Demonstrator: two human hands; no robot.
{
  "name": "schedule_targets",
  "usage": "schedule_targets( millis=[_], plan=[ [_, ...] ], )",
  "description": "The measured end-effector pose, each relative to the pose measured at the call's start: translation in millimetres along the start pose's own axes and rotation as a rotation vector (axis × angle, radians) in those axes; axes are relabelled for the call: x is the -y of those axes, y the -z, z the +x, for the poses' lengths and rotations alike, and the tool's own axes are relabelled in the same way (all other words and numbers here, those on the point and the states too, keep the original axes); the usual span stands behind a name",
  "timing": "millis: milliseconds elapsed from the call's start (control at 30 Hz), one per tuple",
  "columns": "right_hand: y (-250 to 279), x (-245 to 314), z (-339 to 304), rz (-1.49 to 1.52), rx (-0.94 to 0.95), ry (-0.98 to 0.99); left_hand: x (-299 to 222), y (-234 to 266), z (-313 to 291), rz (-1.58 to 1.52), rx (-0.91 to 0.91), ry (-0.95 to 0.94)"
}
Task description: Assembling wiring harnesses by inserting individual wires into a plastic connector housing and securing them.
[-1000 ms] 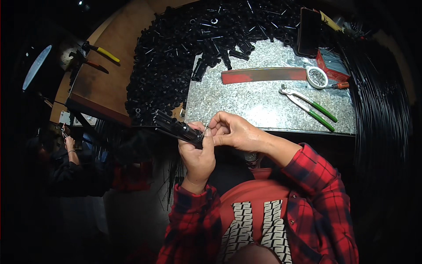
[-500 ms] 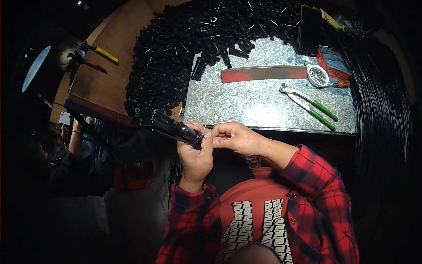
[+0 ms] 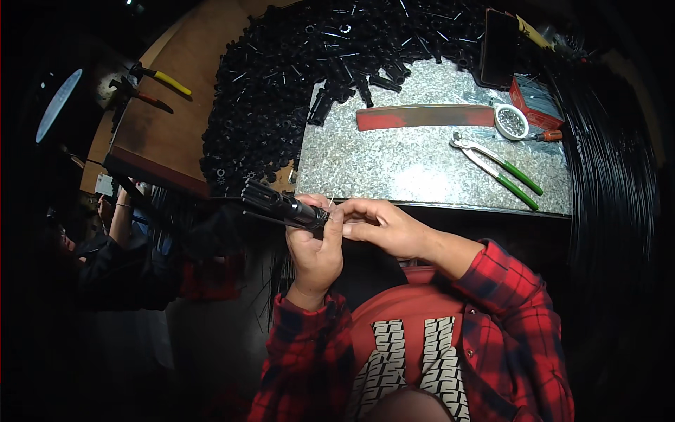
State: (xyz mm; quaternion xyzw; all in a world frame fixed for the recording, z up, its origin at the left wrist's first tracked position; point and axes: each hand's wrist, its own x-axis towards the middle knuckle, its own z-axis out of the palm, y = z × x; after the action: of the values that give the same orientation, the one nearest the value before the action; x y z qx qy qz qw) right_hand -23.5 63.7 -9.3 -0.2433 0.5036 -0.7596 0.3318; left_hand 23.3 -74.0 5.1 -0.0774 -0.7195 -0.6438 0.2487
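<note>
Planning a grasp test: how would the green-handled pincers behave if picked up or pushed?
The pincers would likely feel head-heavy, given the bare metal head. Their handles stand apart at a joint, so lifting by one may let the other swing. Lying flat on the speckled tabletop, they'd probably slide, not roll.

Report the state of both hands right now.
Left hand: closed, holding the black cylindrical part.
Right hand: fingers curled beside the left thumb; whether it pinches anything cannot be told.
</note>
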Motion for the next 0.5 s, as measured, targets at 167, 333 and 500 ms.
schedule_targets(
  millis=[167, 333, 500],
  plan=[
    [-19, 3, -6, 0.012, -0.218, 0.071, 7, -6, -4, 0.075, -0.044, -0.055],
    [-26, 0, -8, -0.205, -0.292, 0.055, 12, -8, -9, 0.144, -0.027, -0.171],
    [-30, -3, -8, -0.297, -0.321, 0.139, 7, -5, -6, 0.154, -0.003, -0.155]
  ],
)
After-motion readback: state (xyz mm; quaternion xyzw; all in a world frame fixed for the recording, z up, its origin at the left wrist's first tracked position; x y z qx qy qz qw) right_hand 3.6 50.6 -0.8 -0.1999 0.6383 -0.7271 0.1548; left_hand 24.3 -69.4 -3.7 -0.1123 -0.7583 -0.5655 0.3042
